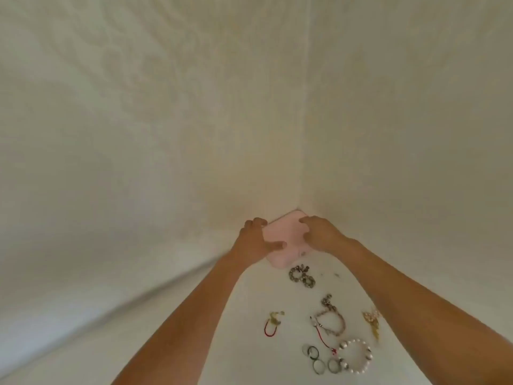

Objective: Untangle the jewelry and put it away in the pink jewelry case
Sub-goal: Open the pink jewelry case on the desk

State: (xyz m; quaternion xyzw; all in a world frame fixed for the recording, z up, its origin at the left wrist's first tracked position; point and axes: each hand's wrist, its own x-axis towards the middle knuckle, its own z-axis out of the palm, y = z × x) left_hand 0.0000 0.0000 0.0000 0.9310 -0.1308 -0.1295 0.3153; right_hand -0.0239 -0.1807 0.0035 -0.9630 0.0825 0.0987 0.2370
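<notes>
The pink jewelry case lies closed on the white table, pushed into the wall corner. My left hand grips its left edge, thumb on the lid. My right hand holds its right side, fingers curled over the top. Loose jewelry lies nearer to me: a dark beaded bracelet, a red cord piece with gold charms, a tangled chain with a red cord, a gold piece, a pearl bracelet and several rings.
White walls meet in a corner right behind the case. The white table's left edge runs diagonally toward me. Both my forearms stretch over the table on either side of the jewelry.
</notes>
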